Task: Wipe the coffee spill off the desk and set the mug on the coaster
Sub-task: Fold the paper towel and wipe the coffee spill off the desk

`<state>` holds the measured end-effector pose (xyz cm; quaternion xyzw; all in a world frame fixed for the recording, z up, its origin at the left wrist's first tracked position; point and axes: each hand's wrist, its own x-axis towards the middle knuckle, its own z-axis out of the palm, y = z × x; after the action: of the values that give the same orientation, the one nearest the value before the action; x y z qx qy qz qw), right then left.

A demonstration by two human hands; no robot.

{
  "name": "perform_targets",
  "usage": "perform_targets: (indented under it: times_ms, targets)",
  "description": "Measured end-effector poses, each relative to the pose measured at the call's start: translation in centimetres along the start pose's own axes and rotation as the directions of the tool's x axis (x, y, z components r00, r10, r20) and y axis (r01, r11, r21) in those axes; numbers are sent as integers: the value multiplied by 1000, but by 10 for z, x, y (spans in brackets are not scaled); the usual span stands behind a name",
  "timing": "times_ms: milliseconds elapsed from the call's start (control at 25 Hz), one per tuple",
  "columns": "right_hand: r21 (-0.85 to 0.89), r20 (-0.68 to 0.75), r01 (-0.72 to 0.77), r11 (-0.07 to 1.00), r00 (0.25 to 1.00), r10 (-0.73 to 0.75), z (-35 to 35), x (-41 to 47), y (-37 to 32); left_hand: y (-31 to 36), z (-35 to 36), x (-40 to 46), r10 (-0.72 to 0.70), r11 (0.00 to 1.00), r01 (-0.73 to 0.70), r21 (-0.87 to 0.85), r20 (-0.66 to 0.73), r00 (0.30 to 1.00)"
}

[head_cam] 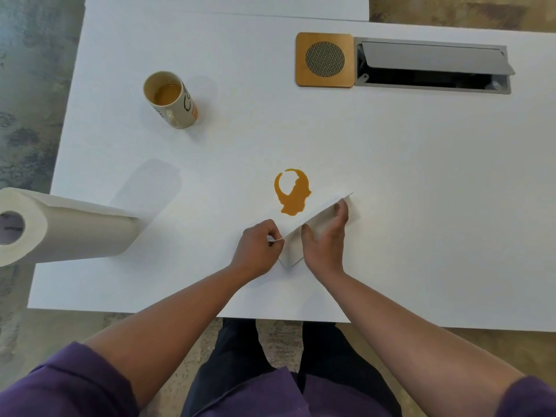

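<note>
A brown coffee spill lies in the middle of the white desk. Just below it, both hands hold a white paper towel sheet folded over, its far edge overlapping the spill's near rim. My left hand pinches the sheet's left corner. My right hand grips the fold, with the fingers under the upper layer. A cream mug with some coffee inside stands at the far left. The wooden coaster with a round mesh centre lies at the far right of middle.
A paper towel roll stands at the desk's left edge. Right of the coaster, a metal cable hatch is set in the desk with its lid raised. The desk's near edge runs just above my legs.
</note>
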<state>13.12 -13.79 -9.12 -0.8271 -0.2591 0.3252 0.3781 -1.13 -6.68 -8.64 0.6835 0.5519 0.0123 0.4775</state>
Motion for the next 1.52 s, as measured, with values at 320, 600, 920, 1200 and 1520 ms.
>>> perform_targets:
  times_ms: [320,600,920,1200,1520]
  targets:
    - [-569,108,53,821,994,11,38,-7,13,-12,-1,-6,205,973,-200,111,-28,978]
    - [-629,71,-30,777,993,95,79,14,-18,-16,-31,26,224,970,-207,129,-145,964]
    - [-610,86,-77,789,983,162,97,41,-44,-13,-54,62,168,984,-155,90,-167,972]
    - [-643,181,23,765,976,123,86,45,-47,-8,-55,63,19,1000,-18,7,-177,984]
    - [-620,173,207,757,977,-125,20,68,-41,-1,-64,72,-111,993,99,-59,-251,962]
